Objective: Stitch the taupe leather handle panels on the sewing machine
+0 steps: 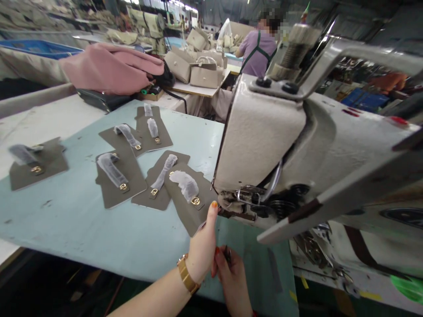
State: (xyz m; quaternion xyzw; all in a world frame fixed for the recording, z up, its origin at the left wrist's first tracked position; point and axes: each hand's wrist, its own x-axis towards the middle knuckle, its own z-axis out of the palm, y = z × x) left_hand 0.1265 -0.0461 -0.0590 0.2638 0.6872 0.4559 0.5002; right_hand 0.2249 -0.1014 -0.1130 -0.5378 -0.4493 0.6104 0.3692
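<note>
My left hand point(203, 246), wearing a gold watch point(187, 274), is at the near right edge of a grey bag panel point(181, 207). Its thumb points up and its fingers, hidden from me, appear closed on that edge. The panel carries a handle point(185, 186) wrapped in white film and a gold clasp point(196, 201). Just below, my right hand point(233, 277) is closed around a small dark metal tool point(228, 254), mostly covered by the fingers. A sewing machine head point(261, 136) stands right beside my left thumb.
Several similar panels point(120, 178) lie on the pale blue tabletop point(148, 246). A grey machine lever point(291, 224) juts in from the right. Beyond are pink material point(109, 68), beige bags point(205, 75) and a person in purple point(259, 50) facing away.
</note>
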